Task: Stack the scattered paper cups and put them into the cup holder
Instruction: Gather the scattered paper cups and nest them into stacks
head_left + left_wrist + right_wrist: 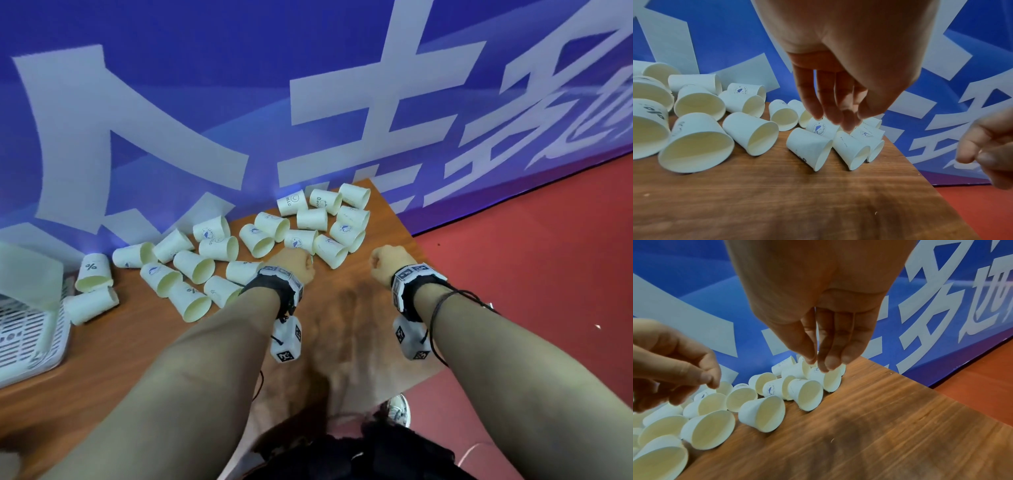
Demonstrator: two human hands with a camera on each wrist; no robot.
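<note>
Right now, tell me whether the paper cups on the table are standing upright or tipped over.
Tipped over. The paper cups lie on their sides on the wooden table, open mouths showing; none visibly stands upright or is stacked.

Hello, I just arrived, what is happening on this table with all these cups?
A person is about to gather paper cups that lie scattered on their sides across a wooden table. Both hands hover over the cups near the table's far right corner: the left hand and the right hand, fingers hanging loosely, neither holding anything. No cups are stacked yet. A white slotted basket sits at the table's left edge.
</note>
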